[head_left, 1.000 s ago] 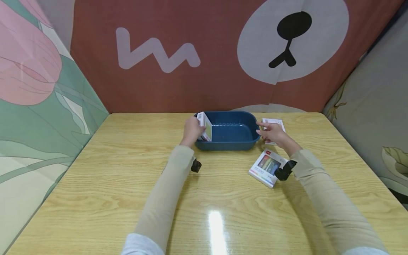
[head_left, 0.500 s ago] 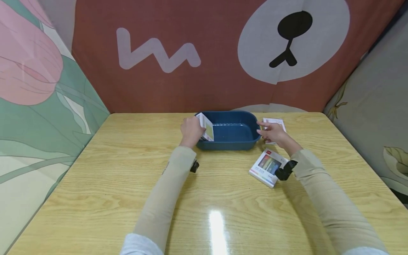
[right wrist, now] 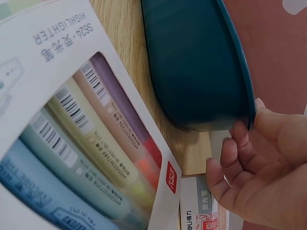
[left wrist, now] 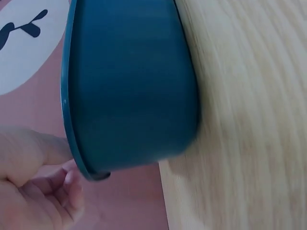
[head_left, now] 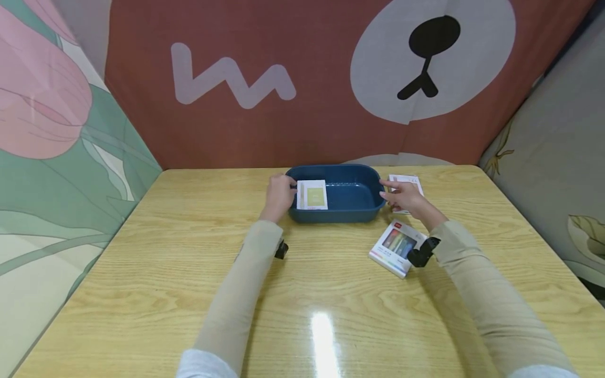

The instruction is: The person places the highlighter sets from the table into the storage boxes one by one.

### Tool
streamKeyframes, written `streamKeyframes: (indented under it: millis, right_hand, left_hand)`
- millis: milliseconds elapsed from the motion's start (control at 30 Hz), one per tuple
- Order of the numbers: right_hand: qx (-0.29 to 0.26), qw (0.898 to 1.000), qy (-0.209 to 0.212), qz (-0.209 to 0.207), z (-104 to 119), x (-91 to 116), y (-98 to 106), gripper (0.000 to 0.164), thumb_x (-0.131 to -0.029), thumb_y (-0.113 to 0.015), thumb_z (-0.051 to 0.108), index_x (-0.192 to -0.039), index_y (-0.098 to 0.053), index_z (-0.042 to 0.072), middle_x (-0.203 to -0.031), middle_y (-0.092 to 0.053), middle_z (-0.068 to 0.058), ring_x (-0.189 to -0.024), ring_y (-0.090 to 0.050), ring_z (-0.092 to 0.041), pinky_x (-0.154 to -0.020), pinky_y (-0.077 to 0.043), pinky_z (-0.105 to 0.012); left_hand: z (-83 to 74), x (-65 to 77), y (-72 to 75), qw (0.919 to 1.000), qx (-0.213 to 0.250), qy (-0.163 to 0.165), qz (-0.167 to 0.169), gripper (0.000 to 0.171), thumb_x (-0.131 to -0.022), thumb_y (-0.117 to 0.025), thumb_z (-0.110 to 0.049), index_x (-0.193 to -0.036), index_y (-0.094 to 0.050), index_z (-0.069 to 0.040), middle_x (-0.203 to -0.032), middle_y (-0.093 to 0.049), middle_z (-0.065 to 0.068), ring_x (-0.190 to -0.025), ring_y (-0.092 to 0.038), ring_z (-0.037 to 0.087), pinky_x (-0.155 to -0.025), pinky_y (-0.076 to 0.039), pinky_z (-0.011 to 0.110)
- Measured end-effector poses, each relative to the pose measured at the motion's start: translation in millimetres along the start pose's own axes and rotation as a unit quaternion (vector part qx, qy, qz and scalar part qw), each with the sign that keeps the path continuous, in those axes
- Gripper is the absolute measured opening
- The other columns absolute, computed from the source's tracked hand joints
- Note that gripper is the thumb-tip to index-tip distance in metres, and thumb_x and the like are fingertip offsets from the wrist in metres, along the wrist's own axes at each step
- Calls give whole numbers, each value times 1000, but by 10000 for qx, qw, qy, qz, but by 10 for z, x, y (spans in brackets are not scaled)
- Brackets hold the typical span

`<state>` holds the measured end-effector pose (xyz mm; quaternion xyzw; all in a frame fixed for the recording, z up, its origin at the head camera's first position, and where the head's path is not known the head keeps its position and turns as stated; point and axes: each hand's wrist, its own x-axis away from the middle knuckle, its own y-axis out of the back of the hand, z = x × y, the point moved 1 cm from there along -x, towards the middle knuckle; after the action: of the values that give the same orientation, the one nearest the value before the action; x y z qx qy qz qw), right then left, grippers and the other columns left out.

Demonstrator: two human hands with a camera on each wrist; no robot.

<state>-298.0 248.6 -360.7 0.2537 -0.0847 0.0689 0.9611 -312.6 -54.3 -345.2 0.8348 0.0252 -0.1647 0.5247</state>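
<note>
A dark blue plastic basin (head_left: 353,196) stands near the table's back edge. Inside it, at the left end, lies a white highlighter box with a yellow-green panel (head_left: 315,195). My left hand (head_left: 280,195) is at the basin's left rim, off the box; in the left wrist view its thumb is right at the rim and the other fingers are loosely bent. At the opposite end my right hand (head_left: 405,199) pinches the rim, its thumb over the edge and fingertips (right wrist: 241,134) against the outer wall, as the right wrist view shows.
A windowed box of highlighters (head_left: 398,249) lies on the wooden table (head_left: 198,273), under my right wrist. Another white box (head_left: 413,181) lies behind my right hand, partly covered by it. A brown cloth with a bear print (head_left: 321,121) hangs behind the table.
The highlighter box has gone from standing tilted in my left hand to lying in the basin. My left hand has let go and drawn slightly left; the right hand stays on the rim.
</note>
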Motion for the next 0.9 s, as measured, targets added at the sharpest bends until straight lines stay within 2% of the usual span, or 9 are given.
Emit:
streamKeyframes:
  millis: [100,200,433,533,600,667,767,833,900]
  right_hand:
    - [-35,10000,14,18,5,0,6,50,-92,-50,15,-139,-33,8,-70,-47,-8,-63,-47,-17,-54,-44,-29]
    - [-104,9999,4,63,8,1,17,50,-92,-51,15,-139,-33,8,-69,-47,-7,-61,-46,-16,-53,-44,-29]
    - [49,9997,89,200,26,12,60,52,-91,-53,16,-138,-34,5,-69,-50,-8,-61,-48,-17,-54,-42,-31]
    - [26,9995,212,240,26,12,82,51,-92,-52,16,-137,-34,2,-70,-50,-9,-61,-48,-17,-53,-40,-30]
    - [16,9990,421,117,24,16,100,49,-92,-52,14,-135,-36,-2,-75,-53,-13,-61,-49,-18,-52,-39,-28]
    - [338,9968,699,-166,27,36,126,46,-92,-52,15,-131,-41,-6,-87,-56,-20,-68,-51,-21,-54,-40,-25]
    - [1047,9884,884,-655,27,73,183,45,-91,-54,18,-125,-46,-10,-108,-52,-28,-83,-51,-28,-58,-41,-25]
    - [1540,9812,806,-839,25,99,221,46,-90,-55,20,-123,-47,-10,-115,-49,-29,-92,-49,-32,-63,-42,-28]
    - [1822,9774,634,-870,16,116,251,48,-89,-56,21,-122,-46,-11,-113,-49,-31,-95,-49,-36,-66,-43,-34]
  left_hand:
    - [69,-12,28,9989,297,-355,-65,16,-80,-64,0,-95,-69,2,-95,-62,18,-96,-54,31,-83,-43,35]
    - [135,-34,52,9979,319,-572,-11,18,-79,-65,1,-97,-68,4,-97,-63,17,-98,-53,31,-87,-40,34]
    - [239,-68,63,9966,592,-470,324,28,-78,-68,-2,-105,-65,5,-103,-62,17,-103,-50,30,-91,-37,34]
    - [257,-78,70,9952,751,-371,509,32,-79,-67,-4,-110,-62,6,-109,-60,18,-107,-48,31,-93,-35,35]
    - [271,-83,73,9939,830,-302,659,34,-81,-66,-5,-113,-60,6,-111,-58,19,-108,-48,31,-92,-36,36]
    - [283,-84,81,9921,930,-231,805,35,-82,-65,-6,-115,-58,6,-112,-57,20,-106,-50,31,-90,-38,36]
    - [304,-85,90,9897,1036,-165,978,36,-83,-63,-7,-117,-57,6,-111,-57,22,-102,-53,31,-86,-41,37]
    - [314,-87,98,9876,1150,-103,1060,37,-84,-62,-7,-118,-56,5,-111,-57,22,-100,-54,31,-84,-43,37]
    - [328,-92,98,9861,1217,-40,1132,37,-84,-62,-7,-119,-55,5,-111,-57,21,-99,-54,30,-83,-44,36]
